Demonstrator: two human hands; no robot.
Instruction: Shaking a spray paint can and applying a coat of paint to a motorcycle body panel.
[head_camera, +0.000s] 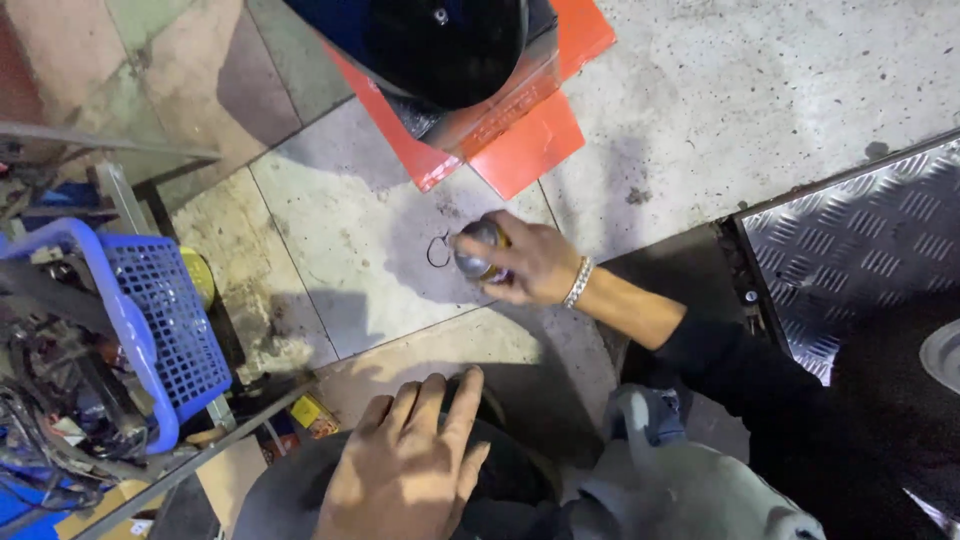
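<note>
My right hand (528, 262), with a silver bracelet on its wrist, reaches out over the concrete floor and grips a small round metallic can (478, 250) with a yellow part, held low above the floor. Just left of the can a thin dark wire ring (437, 250) lies on the floor tile. My left hand (405, 465) rests flat, fingers spread, on a dark rounded object (300, 490) at the bottom of the view, probably my knee; it holds nothing.
A blue plastic basket (150, 320) full of cables and parts stands at the left on a metal frame. Red sheets (520, 140) with a dark shiny object (440, 45) on them lie ahead. A diamond-pattern metal plate (860, 250) is at the right.
</note>
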